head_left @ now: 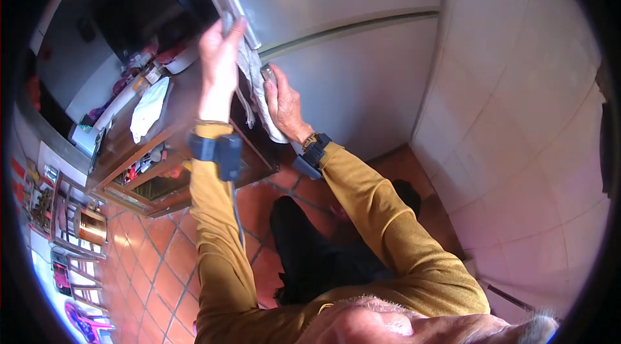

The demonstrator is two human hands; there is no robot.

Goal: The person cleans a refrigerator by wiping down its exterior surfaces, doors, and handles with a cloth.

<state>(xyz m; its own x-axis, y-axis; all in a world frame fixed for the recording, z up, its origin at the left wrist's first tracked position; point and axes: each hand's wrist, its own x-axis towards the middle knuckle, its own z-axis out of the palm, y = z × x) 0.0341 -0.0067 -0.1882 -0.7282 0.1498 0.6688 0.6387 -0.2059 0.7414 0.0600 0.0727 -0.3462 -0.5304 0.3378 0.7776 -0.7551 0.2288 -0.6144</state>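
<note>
A light grey cloth (254,75) hangs along the edge of a pale two-door fridge-like cabinet (349,78). My left hand (218,62) is closed on the upper part of the cloth, against the cabinet's raised edge strip, with the thumb on the near side. Lower and to the right, my right hand (283,101) is bent round the side of the cloth, its fingers curled at a small metallic piece near the seam between the two doors. The cloth's lower end hangs below and between my hands. Dark straps with devices sit on both wrists.
A wooden cabinet (184,121) with a white cloth (150,108) and other items on top stands at the left. A tiled wall (511,117) rises at the right. Red floor tiles (155,247) lie below, with chairs (81,266) at the far left.
</note>
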